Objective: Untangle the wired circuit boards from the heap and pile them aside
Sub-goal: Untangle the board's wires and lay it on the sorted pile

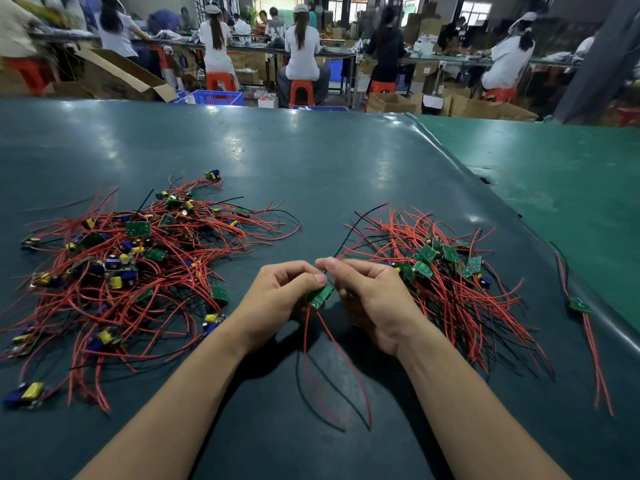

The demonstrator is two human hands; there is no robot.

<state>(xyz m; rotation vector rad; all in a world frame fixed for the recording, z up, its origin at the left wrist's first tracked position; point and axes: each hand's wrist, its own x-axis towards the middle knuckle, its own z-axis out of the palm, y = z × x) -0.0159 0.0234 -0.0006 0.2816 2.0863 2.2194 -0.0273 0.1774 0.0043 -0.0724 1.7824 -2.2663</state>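
Sprawling across the left of a smooth dark-teal desk (pixel 311 161), a tangled heap (pixel 121 268) of small green circuit boards trails thin red and black wires. At centre, a person's left hand (pixel 277 299) and right hand (pixel 370 299) together pinch one flat green board (pixel 320 296), its wires drooping toward the camera. A sorted pile (pixel 440 271) lies just right; a lone wired board (pixel 580 305) rests farther right.

— Bench (pixel 311 161): surface?
— Dark green mat.
— Items on it?
— Left, tangled heap of wired circuit boards (pixel 121 268); right, sorted pile (pixel 446 282); far right, single wired board (pixel 580 304), apart.
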